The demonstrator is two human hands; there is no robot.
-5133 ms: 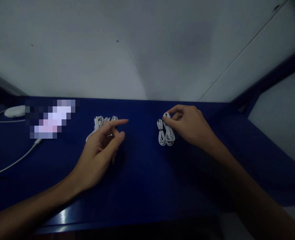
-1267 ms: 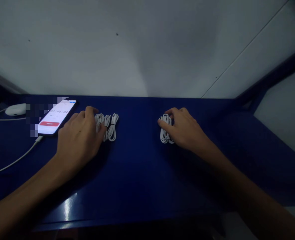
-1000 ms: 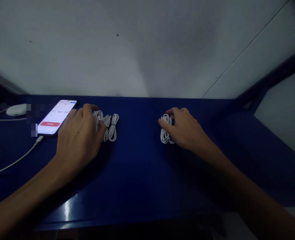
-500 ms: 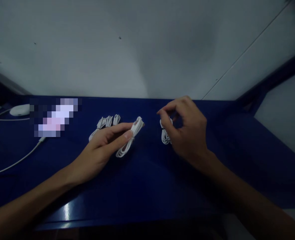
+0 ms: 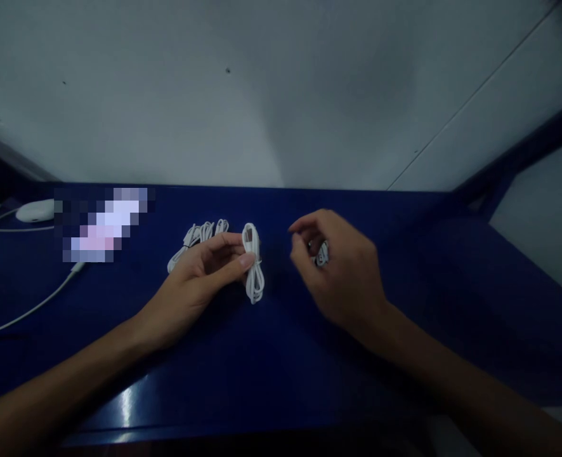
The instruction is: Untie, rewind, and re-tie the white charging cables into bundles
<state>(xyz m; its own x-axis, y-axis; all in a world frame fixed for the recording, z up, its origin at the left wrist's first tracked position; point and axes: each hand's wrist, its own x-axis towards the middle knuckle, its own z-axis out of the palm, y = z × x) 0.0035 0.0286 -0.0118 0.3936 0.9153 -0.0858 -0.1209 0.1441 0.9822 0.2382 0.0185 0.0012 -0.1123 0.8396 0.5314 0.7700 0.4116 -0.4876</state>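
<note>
My left hand (image 5: 200, 273) pinches a coiled white cable bundle (image 5: 253, 263) between thumb and fingers, holding it upright just above the blue table (image 5: 271, 355). Behind that hand lie more white cable bundles (image 5: 203, 233) in a row. My right hand (image 5: 340, 273) hovers to the right of the held bundle, fingers curled loosely with nothing between them. It covers most of another pile of white cable bundles (image 5: 322, 252), of which only a small part shows.
A phone (image 5: 103, 225) with a lit, blurred screen lies at the left, with a white charging cable (image 5: 28, 308) running off to the left edge. A white rounded object (image 5: 34, 211) sits at the far left. A pale wall (image 5: 262, 95) rises behind the table.
My left hand picked one bundle out of the left pile and carried it toward the middle, turning it upright. My right hand lifted off the right pile and moved left toward it.
</note>
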